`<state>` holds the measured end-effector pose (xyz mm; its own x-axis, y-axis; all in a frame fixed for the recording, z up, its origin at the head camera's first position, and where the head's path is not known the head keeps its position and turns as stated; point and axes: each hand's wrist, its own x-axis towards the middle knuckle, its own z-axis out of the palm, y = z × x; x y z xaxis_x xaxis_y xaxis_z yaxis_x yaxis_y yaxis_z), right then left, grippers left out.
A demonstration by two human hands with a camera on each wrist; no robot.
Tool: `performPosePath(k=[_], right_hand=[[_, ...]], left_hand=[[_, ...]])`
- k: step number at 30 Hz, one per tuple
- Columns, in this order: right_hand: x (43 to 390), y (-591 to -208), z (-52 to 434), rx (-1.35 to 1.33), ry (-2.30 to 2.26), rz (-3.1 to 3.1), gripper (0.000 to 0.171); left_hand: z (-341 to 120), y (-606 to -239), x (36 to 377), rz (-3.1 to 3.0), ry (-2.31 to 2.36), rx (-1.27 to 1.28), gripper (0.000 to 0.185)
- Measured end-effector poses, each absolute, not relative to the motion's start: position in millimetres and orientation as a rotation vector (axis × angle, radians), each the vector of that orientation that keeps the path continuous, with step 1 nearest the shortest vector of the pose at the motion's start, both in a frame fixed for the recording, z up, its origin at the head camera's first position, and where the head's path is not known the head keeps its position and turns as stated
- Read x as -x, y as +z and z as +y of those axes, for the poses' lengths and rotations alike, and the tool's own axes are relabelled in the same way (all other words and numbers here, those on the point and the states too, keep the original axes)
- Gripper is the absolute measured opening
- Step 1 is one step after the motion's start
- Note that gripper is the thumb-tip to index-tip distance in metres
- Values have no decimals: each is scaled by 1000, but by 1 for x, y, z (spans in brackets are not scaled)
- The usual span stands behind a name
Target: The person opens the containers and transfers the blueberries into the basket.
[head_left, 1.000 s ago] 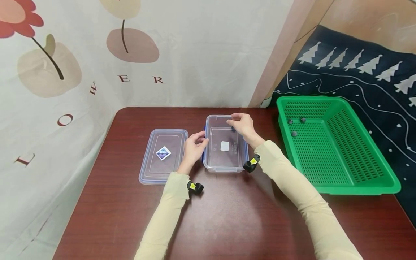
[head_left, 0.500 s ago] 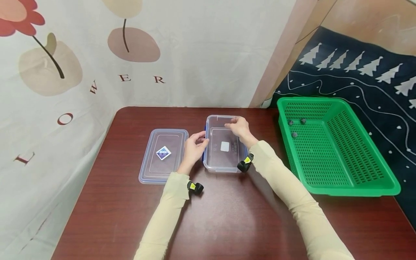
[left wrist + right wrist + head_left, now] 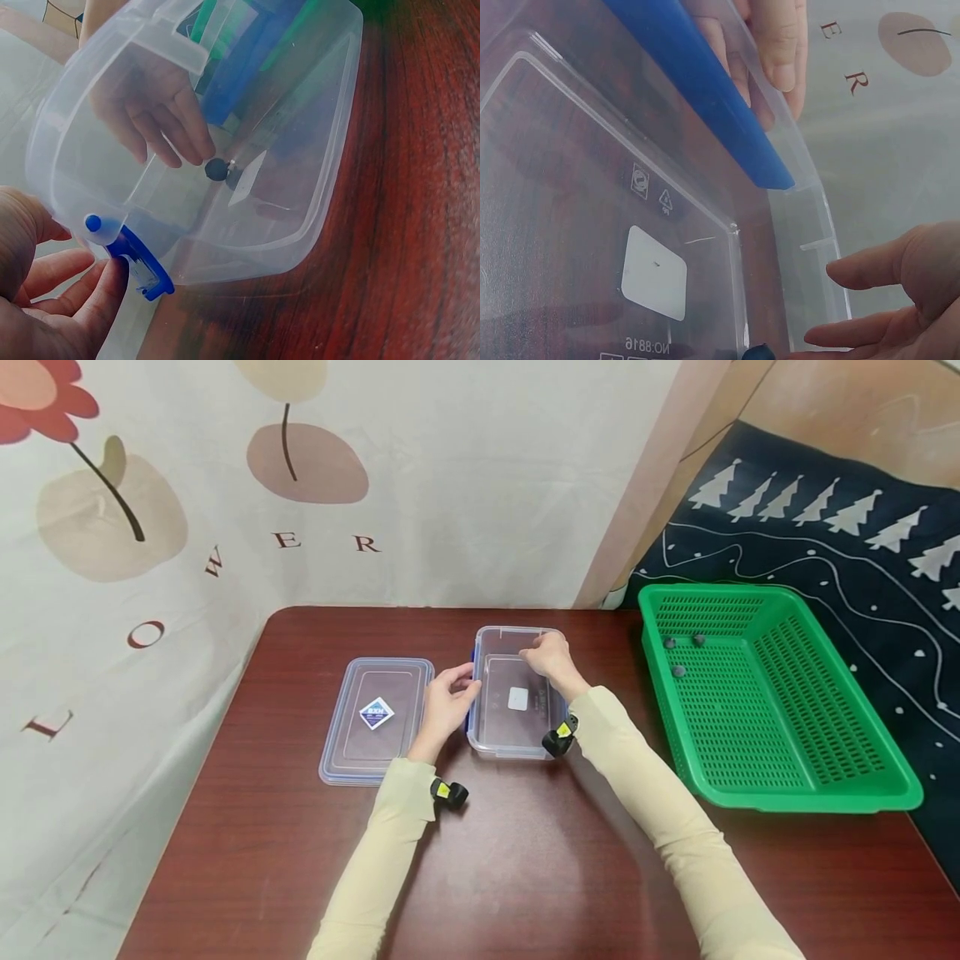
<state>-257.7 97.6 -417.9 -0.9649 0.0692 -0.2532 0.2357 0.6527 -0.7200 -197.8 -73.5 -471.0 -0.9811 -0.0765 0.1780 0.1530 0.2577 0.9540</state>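
We see a clear plastic box (image 3: pixel 516 702) standing open on the dark red-brown table (image 3: pixel 525 860), with its lid (image 3: pixel 375 718) lying flat just to its left, a small diamond-shaped label on top. Our left hand (image 3: pixel 446 702) rests against the left long wall of the box, beside its blue latch (image 3: pixel 139 262); in the left wrist view the fingers (image 3: pixel 90 300) are gently bent and touch that latch and the rim, without closing round anything we can make out. Our right hand (image 3: pixel 551 656) is lowered inside the box at its far end, the wrist lying over the right wall. Through the clear wall, the left wrist view shows its fingers pointing down with a small dark round piece (image 3: pixel 216 169) just at their tips, close to the floor of the box; we cannot tell whether the fingers pinch it or it is already free of them. In the right wrist view the fingers (image 3: pixel 870 300) look loosely spread, and the same dark piece shows at the bottom edge of the picture. A white sticker (image 3: pixel 518 697) sits on the floor of the box. To the right, partly off the table's edge, a green slotted basket (image 3: pixel 817 777) holds three more small dark pieces (image 3: pixel 678 670) near its far left corner
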Motion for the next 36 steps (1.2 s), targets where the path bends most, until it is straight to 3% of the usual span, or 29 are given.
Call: performPosePath(k=[13, 20, 27, 36], right_hand=[[266, -426, 95, -249, -1217, 2616, 37], [310, -493, 98, -197, -1426, 2500, 34], [270, -434, 76, -176, -1474, 2388, 36], [270, -432, 67, -187, -1433, 2405, 32]], left_hand=[[-74, -470, 197, -2336, -1801, 78, 33], [-74, -470, 198, -2339, -1795, 73, 33], [-73, -471, 198, -2332, -1798, 89, 32], [-74, -470, 198, -2304, -1811, 104, 31]])
